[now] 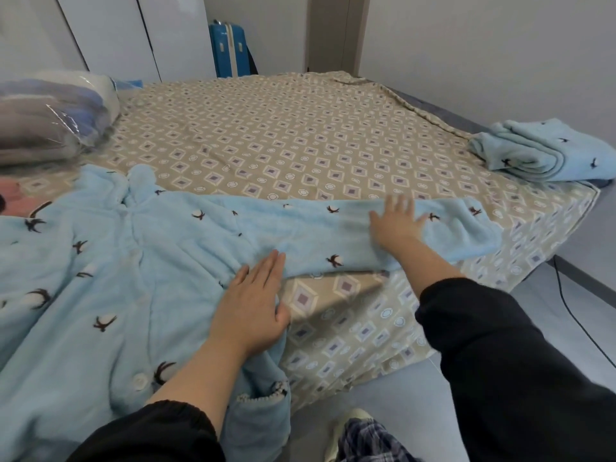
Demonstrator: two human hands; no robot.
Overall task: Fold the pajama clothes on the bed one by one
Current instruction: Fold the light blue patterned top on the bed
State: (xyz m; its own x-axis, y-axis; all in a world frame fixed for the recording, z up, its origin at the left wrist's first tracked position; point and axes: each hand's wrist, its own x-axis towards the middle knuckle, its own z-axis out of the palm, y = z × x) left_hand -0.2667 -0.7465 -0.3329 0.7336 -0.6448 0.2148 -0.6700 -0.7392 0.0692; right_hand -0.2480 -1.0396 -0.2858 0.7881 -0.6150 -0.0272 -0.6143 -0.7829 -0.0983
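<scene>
Pale-blue fleece top [100, 278], buttoned, lies spread flat on the bed [266, 128], near-left part, with its hem hanging over the near edge. One sleeve [316, 235] is stretched straight out along the bed's near side. Left hand [256, 305] lies flat on the top by the armpit, fingers straight and together, gripping nothing. Right hand [396, 221] lies flat on the sleeve toward the cuff, fingers spread, gripping nothing. Folded pajama [540, 151] at the bed's right corner. Plastic-wrapped bundle [50, 118] on the bed's left side. Blue suitcase [230, 50] behind the bed.
</scene>
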